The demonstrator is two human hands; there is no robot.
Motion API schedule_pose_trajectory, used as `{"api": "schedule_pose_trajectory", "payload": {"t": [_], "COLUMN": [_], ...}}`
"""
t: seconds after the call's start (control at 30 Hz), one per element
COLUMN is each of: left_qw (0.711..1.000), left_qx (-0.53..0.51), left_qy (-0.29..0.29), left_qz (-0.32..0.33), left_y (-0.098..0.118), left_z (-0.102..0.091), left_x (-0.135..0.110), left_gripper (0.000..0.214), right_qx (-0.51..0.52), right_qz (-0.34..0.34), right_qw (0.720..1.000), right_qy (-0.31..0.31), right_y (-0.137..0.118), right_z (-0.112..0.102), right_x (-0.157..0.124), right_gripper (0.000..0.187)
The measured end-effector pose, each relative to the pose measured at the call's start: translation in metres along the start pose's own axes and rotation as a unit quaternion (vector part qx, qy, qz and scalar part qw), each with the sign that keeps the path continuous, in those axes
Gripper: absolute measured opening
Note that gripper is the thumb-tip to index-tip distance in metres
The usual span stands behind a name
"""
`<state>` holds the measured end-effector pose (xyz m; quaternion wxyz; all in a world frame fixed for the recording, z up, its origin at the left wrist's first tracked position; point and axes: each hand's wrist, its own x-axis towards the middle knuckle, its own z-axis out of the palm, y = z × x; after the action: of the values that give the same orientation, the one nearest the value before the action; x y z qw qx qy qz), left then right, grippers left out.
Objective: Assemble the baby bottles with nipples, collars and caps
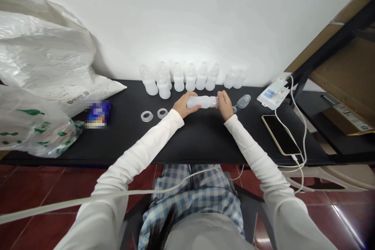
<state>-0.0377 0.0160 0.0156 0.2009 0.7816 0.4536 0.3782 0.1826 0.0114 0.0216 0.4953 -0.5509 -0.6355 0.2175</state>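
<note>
A translucent white baby bottle (204, 102) lies sideways just above the table, held between both hands. My left hand (185, 104) wraps round its base end, thumb along the near side. My right hand (224, 104) is closed on the neck end; its fingers hide what sits there. Beside the right hand lie a clear domed cap (243, 101) and a small clear piece (234, 108) partly covered by the hand. Two white collar rings (147, 116) rest flat to the left of my left hand.
Along the wall stand several baby bottles (190, 78) with clear domes, and two bottles (234, 80) without domes further right. A phone (280, 134) with a white cable (304, 125) and a white-blue packet (273, 93) lie right. Plastic bags (38, 121) and a blue packet (98, 114) occupy the left.
</note>
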Motion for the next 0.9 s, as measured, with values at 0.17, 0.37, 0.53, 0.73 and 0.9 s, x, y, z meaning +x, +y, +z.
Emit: {"api": "schedule_pose_trajectory", "payload": {"t": [0.17, 0.37, 0.53, 0.73, 0.9], "left_qw": [0.998, 0.976, 0.964, 0.962, 0.964], "left_qx": [0.034, 0.169, 0.222, 0.246, 0.238], "left_qy": [-0.012, 0.025, 0.041, 0.088, 0.114], "left_qz": [0.043, 0.132, 0.141, 0.075, 0.001], "left_y": [-0.006, -0.002, 0.004, -0.001, -0.02], "left_z": [0.007, 0.012, 0.011, 0.013, 0.016], "left_x": [-0.002, -0.003, -0.004, -0.002, 0.006], "left_gripper": [0.052, 0.058, 0.06, 0.053, 0.056], "right_qx": [-0.103, -0.133, -0.094, -0.067, -0.082], "right_qz": [-0.094, -0.028, 0.016, -0.04, -0.086], "right_qw": [0.99, 0.989, 0.994, 0.997, 0.993], "right_qy": [0.025, 0.056, 0.049, 0.006, 0.021], "right_y": [-0.018, -0.017, -0.011, -0.013, -0.02], "right_z": [-0.011, -0.01, -0.009, -0.009, -0.016], "right_x": [-0.006, -0.002, 0.002, -0.005, -0.009], "right_gripper": [0.035, 0.023, 0.03, 0.038, 0.045]}}
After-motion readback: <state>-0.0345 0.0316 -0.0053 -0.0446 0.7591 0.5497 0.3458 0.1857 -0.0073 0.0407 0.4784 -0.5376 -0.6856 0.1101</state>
